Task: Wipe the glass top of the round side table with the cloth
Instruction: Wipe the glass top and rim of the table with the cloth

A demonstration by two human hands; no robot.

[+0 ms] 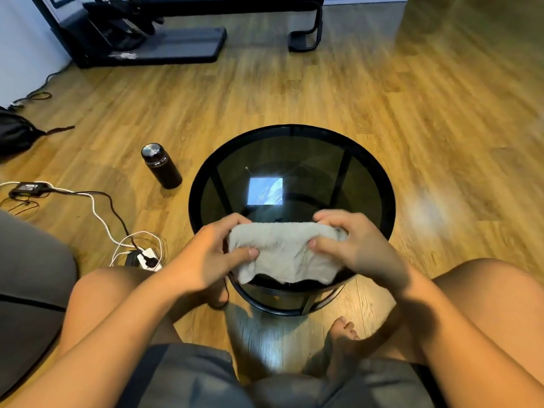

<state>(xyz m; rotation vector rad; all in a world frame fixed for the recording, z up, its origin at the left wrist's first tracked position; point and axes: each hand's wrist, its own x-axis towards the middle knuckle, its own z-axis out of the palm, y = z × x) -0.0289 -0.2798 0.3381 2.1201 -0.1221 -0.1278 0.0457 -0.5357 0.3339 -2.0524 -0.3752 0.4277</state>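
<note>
A round side table (379, 184) with a dark smoked-glass top and a black rim stands on the wooden floor in front of my knees. A bright square of light reflects near the middle of the glass. A folded grey cloth (282, 251) is stretched over the near edge of the table. My left hand (215, 254) grips its left end, thumb on top. My right hand (350, 245) grips its right end, fingers curled over the far edge. The cloth's lower edge hangs past the rim.
A black bottle (161, 166) with a metal cap stands on the floor left of the table. Cables, a charger (26, 189) and a power strip (148, 259) lie at the left. A grey seat (29, 275) is at my left. Black equipment (141, 33) stands at the back.
</note>
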